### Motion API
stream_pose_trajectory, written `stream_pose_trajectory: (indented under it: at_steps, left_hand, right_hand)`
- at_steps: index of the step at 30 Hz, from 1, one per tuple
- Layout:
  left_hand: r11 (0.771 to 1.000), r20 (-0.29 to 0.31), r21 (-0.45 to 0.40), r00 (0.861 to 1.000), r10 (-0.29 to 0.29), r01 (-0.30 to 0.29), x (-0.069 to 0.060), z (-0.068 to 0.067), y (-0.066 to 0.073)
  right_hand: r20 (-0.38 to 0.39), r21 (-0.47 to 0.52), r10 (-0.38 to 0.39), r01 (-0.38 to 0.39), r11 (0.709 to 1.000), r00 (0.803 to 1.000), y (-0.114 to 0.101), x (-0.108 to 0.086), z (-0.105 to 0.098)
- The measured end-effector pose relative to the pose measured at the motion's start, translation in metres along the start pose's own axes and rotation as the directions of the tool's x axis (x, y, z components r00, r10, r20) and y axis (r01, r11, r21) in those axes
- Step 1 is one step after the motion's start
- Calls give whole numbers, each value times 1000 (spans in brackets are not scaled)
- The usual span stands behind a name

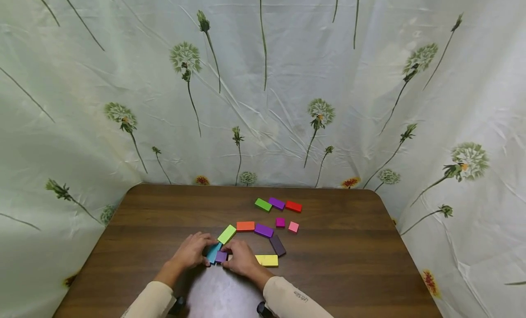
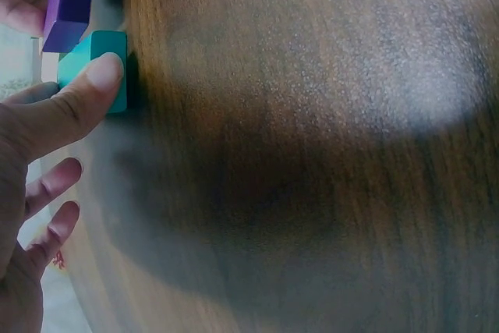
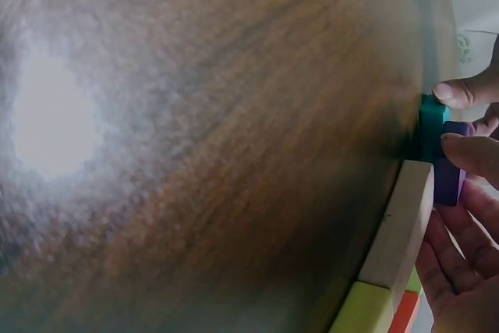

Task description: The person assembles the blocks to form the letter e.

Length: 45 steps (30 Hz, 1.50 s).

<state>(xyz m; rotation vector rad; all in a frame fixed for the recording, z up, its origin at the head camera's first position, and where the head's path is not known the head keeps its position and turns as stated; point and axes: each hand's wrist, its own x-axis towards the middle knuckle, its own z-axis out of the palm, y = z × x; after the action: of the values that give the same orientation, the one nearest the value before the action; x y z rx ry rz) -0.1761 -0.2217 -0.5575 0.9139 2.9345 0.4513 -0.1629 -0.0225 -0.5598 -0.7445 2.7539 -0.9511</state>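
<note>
Between thumb and fingers, my left hand [image 1: 191,251] grips a teal block [image 1: 213,252] at the lower left of a ring of blocks; its thumb lies on the teal block [image 2: 117,97] in the left wrist view. My right hand [image 1: 243,258] pinches a small purple block [image 1: 221,257] right beside the teal one. In the right wrist view the purple block [image 3: 447,181] is held near the end of a plain wooden block [image 3: 399,228], with the teal block [image 3: 432,126] behind. The wooden block is mostly hidden by my right hand in the head view.
The ring also has lime [image 1: 227,234], orange [image 1: 245,226], purple [image 1: 264,230], dark [image 1: 277,246] and yellow [image 1: 267,261] blocks. Behind lie green [image 1: 263,204], purple [image 1: 277,203] and red [image 1: 293,206] blocks, with magenta [image 1: 280,222] and pink [image 1: 293,227] ones nearer. A curtain [image 1: 263,108] hangs behind the table [image 1: 349,272].
</note>
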Motion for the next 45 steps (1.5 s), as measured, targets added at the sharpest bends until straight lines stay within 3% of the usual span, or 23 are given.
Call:
stream_pose_trajectory:
  at_steps: [10,35,45]
  left_hand:
    - [1000,29,-4,999,-18,19,1,-2,0]
    - [999,35,-27,999,-21,22,1,-2,1]
    - [998,58,-36,997,-55,57,1,-1,0]
  right_hand:
    - [4,-7,4,-4,1000,1000,2,0,3]
    - [15,-46,-37,38,998,999,9,-1,7]
    - [38,-18,-28,29,999,999,9,-2,5]
